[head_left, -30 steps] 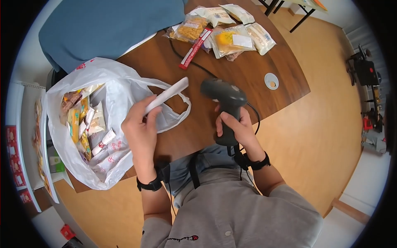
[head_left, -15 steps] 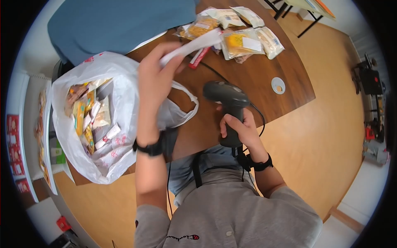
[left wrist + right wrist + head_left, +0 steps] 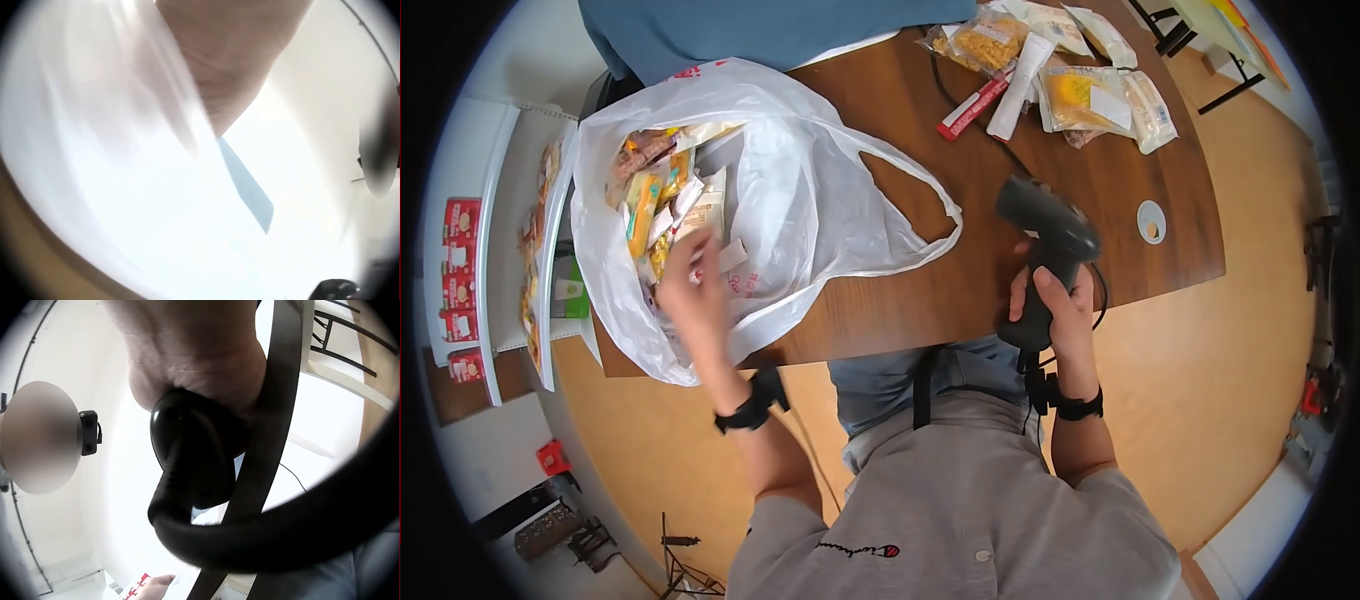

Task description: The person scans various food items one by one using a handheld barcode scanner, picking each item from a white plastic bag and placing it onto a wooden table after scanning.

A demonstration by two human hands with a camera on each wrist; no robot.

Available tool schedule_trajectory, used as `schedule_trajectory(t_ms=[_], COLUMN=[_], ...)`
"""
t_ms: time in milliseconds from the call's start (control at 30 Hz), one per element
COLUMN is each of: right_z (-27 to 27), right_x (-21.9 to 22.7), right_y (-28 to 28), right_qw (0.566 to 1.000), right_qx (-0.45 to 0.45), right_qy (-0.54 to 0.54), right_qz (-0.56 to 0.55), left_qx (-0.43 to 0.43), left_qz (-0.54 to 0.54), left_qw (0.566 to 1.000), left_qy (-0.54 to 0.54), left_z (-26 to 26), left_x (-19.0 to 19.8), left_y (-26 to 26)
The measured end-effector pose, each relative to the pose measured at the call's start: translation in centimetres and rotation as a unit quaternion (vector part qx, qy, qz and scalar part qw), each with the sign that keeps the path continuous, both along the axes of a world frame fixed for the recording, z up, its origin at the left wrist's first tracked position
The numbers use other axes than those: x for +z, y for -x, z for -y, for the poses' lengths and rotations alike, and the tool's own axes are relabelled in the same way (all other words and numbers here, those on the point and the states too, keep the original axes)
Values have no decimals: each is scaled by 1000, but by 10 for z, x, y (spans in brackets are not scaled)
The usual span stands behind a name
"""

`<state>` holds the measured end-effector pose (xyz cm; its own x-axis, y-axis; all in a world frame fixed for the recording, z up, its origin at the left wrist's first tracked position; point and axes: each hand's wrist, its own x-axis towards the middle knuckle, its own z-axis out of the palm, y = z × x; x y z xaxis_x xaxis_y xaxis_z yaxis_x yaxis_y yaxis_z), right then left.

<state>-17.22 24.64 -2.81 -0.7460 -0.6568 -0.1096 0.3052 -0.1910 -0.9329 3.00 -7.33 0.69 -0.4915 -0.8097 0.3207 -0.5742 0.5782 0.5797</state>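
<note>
My left hand [image 3: 695,300] is down inside the mouth of a white plastic bag [image 3: 785,200], its fingers loosely bent and blurred above the packaged snacks. Close by its fingertips lies a white stick packet [image 3: 732,256], next to yellow packets [image 3: 642,212]. Thin bag plastic [image 3: 112,187] covers part of the left wrist view. With my right hand [image 3: 1068,310] I grip a black barcode scanner [image 3: 1055,228] by its handle, its head tilted up to the left. The right wrist view shows the handle's base [image 3: 194,444] and thick cable [image 3: 262,540].
At the table's back, a white stick packet [image 3: 1022,85] lies beside a red one [image 3: 970,110], among several bagged snacks [image 3: 1085,102]. A blue cloth [image 3: 770,35] covers something at the back left. A round grommet [image 3: 1151,222] sits near the table's right edge. Shelves [image 3: 510,230] stand left.
My left hand carried a white stick packet to the snacks at the back, let it go beside the red one and came back into the bag. The right hand still holds the scanner.
</note>
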Motion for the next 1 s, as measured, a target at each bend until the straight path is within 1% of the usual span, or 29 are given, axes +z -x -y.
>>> schedule_trajectory(t_ms=[33, 67, 100, 133, 200, 233, 300, 333, 400, 433, 500, 533, 567, 633, 667, 700, 767, 800, 833, 900, 933, 1000], right_z=[0, 0, 1, 2, 2, 0, 0, 0, 1, 1, 3, 3, 5, 6, 5, 4, 4, 5, 6, 9, 9, 7], right_x=[0, 1, 1, 2, 1, 1, 1, 1, 3, 4, 5, 6, 7, 10, 12, 14, 16, 20, 20, 17, 16, 13], right_y=[0, 0, 0, 0, 1, 0, 0, 0, -1, -1, -2, -3, -6, -14, -19, -21, -24, -25, -25, -21, -18, -13], right_qw=[1000, 1000, 1000, 1000, 1000, 1000, 1000, 1000, 1000, 1000, 1000, 1000, 999, 997, 995, 995, 964, 966, 966, 983, 982, 997], right_qx=[-4, -9, -12, -13, -9, -7, -8, -9, -14, -15, -12, -9, -5, -11, -5, -9, 28, 30, 24, 1, -7, 0], right_qy=[2, -1, -4, -5, -6, -9, -9, -8, -15, -23, -26, -29, -30, -40, -71, -74, -144, -168, -171, -137, -140, -72], right_qz=[-3, -3, -3, -3, -4, -4, -2, -2, 0, 3, -2, -6, -10, -58, -69, -72, -223, -194, -195, -124, -128, -41], left_qx=[-4, -15, -24, -24, -30, -30, -1, -4, -14, -15, -12, -45, -66, -118, -130, -160, -183, -189, -202, -221, -199, -166], left_qz=[2, 81, 157, 157, 152, 154, 211, 209, 145, 143, 3, -24, -39, -70, -70, -75, -109, -110, -112, -119, -143, -188], left_qw=[1000, 996, 984, 984, 987, 987, 978, 978, 984, 984, 998, 995, 995, 990, 989, 984, 975, 973, 970, 964, 959, 936], left_qy=[-2, 40, 82, 82, 28, 29, -4, -1, 102, 102, 59, 89, 63, 25, -13, -16, -67, -69, -81, -93, -140, -247], left_z=[10, 20, 23, 26, 29, 29, 30, 28, 18, 12, -2, -9, -21, -49, -61, -68, -84, -86, -89, -92, -89, -75], left_x=[-2, -6, -7, -9, -6, -4, 0, 4, 14, 20, 29, 28, 28, 25, 22, 17, 13, 11, 8, 0, -5, -7], left_y=[-23, -44, -50, -53, -58, -58, -54, -51, -45, -39, -21, -11, 4, 39, 54, 66, 83, 86, 87, 87, 83, 74])
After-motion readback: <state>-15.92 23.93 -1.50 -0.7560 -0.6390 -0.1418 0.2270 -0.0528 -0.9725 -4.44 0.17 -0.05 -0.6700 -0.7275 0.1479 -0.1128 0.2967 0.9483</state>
